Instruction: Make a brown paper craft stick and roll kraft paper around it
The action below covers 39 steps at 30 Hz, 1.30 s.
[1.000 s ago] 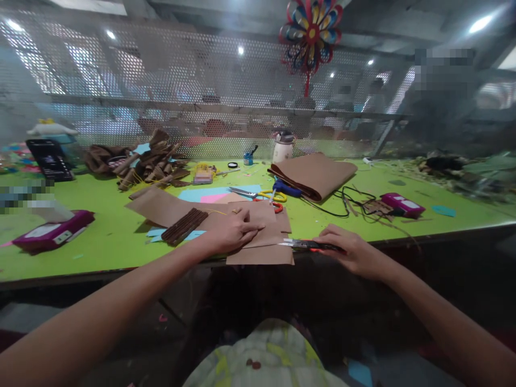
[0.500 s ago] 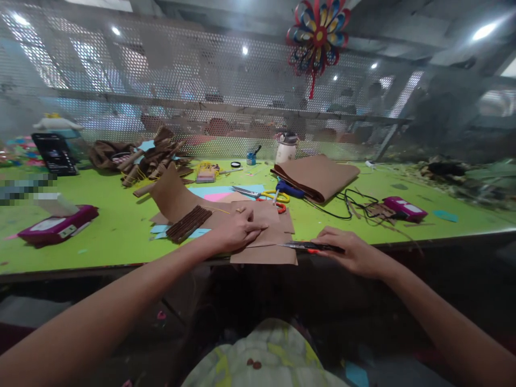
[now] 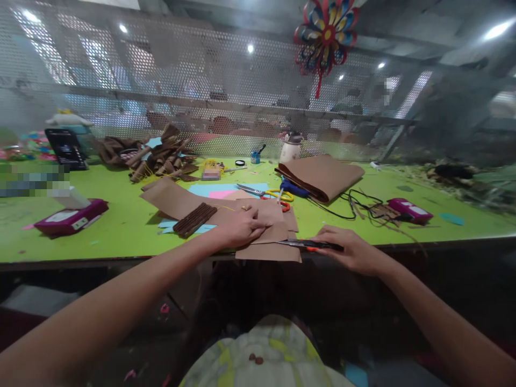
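My left hand (image 3: 243,227) lies on brown paper (image 3: 271,213) at the table's front edge, with its fingers stretched out and pressing down. A lower flap of that paper hangs over the edge. In my right hand (image 3: 345,248) is a black and red utility knife (image 3: 312,245), its blade pointing left and resting at the paper by my left fingertips. A bundle of dark brown paper strips (image 3: 195,220) lies left of my left hand. Scissors with yellow handles (image 3: 278,194) and a red-handled pair (image 3: 285,206), partly covered, lie behind the paper.
A blue glue gun (image 3: 293,188) with a black cord lies before folded brown paper (image 3: 322,174). Rolled brown pieces (image 3: 163,158) are heaped at back left. Purple power strips (image 3: 74,217) stand at both sides. A phone (image 3: 66,149) and a bottle (image 3: 290,148) stand behind.
The curled brown paper at left has sunk flatter toward the table. The whole view has shifted slightly. My hands stay almost in place, the blade still at the paper.
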{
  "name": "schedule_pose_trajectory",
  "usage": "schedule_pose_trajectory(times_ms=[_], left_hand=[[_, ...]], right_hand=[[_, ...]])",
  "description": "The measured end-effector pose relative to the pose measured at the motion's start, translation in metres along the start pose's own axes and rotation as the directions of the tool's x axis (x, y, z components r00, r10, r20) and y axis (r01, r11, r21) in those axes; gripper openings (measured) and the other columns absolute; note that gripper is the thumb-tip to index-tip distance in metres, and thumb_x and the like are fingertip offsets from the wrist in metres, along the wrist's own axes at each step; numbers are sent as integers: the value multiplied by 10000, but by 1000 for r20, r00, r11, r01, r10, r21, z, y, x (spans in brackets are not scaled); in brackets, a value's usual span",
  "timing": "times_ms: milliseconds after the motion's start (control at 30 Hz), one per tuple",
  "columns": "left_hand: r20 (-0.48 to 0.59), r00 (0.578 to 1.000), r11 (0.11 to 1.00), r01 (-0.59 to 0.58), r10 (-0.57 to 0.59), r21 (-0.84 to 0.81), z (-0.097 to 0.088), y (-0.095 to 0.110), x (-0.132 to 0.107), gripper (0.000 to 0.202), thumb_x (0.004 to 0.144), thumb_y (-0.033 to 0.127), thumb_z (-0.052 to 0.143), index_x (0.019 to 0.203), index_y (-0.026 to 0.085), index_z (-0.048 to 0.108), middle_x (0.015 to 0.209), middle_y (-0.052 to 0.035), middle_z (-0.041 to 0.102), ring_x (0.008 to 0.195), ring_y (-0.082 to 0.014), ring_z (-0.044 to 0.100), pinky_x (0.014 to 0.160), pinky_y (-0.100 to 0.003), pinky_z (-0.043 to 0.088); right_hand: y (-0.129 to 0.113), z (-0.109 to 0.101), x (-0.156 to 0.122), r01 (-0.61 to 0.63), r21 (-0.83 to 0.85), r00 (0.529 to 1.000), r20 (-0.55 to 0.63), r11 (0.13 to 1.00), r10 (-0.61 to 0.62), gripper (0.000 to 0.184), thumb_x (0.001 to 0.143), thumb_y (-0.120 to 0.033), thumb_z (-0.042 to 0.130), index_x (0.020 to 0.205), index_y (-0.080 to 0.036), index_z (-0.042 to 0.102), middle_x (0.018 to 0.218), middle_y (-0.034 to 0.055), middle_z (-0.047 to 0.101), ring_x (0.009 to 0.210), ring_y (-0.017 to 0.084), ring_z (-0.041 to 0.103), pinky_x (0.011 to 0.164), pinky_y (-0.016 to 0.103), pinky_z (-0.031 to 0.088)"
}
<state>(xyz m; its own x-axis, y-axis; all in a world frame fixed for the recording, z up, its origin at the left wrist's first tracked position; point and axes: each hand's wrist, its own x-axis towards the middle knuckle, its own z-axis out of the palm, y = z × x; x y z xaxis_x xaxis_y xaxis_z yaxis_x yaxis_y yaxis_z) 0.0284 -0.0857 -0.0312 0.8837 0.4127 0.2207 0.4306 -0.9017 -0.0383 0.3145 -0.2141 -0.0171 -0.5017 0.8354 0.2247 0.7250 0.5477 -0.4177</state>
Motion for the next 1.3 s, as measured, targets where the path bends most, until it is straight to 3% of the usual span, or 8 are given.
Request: schedule_pose_trajectory(times_ms=[267, 567, 867, 1133, 1300], left_hand=[[5, 1000, 1000, 30, -30, -7, -2, 2, -1, 413, 932, 390, 294, 1217, 306, 581, 882, -75, 483, 854, -203, 445, 793, -324, 366], [54, 997, 999, 47, -45, -25, -9, 4, 1, 430, 932, 397, 289, 1235, 278, 569, 867, -69, 479, 814, -190, 448, 782, -306, 353], [192, 974, 993, -118, 118, -15, -16, -18, 13, 417, 943, 334, 279, 1277, 285, 525, 860, -65, 541, 835, -181, 448, 788, -274, 315], [169, 985, 995, -27, 44, -100, -10, -19, 10, 389, 931, 359, 331, 1251, 313, 548, 840, -50, 499, 818, -175, 447, 750, -260, 322], [165, 983, 992, -59, 77, -112, -8, -20, 11, 389, 936, 341, 320, 1251, 320, 546, 863, -56, 514, 841, -181, 449, 756, -263, 325]], right_hand=[[-7, 10, 24, 38, 10, 999, 9, 999, -38, 245, 894, -276, 494, 1088, -195, 620, 934, 89, 582, 843, 175, 553, 732, 281, 432], [-6, 7, 17, 30, 6, 999, 20, 1000, -31, 227, 892, -281, 501, 1051, -174, 623, 946, 91, 606, 862, 175, 559, 752, 278, 422], [-12, 13, 44, 134, 47, 991, 17, 990, -135, 256, 890, -307, 507, 1072, -189, 641, 954, 79, 627, 863, 163, 567, 743, 256, 431], [-13, 12, 39, 124, 44, 992, 35, 991, -125, 251, 893, -295, 498, 1074, -187, 636, 996, 94, 620, 889, 171, 571, 758, 262, 431], [-14, 10, 30, 101, 16, 994, 33, 995, -102, 250, 893, -299, 498, 1072, -182, 627, 958, 94, 616, 860, 171, 574, 742, 265, 432]])
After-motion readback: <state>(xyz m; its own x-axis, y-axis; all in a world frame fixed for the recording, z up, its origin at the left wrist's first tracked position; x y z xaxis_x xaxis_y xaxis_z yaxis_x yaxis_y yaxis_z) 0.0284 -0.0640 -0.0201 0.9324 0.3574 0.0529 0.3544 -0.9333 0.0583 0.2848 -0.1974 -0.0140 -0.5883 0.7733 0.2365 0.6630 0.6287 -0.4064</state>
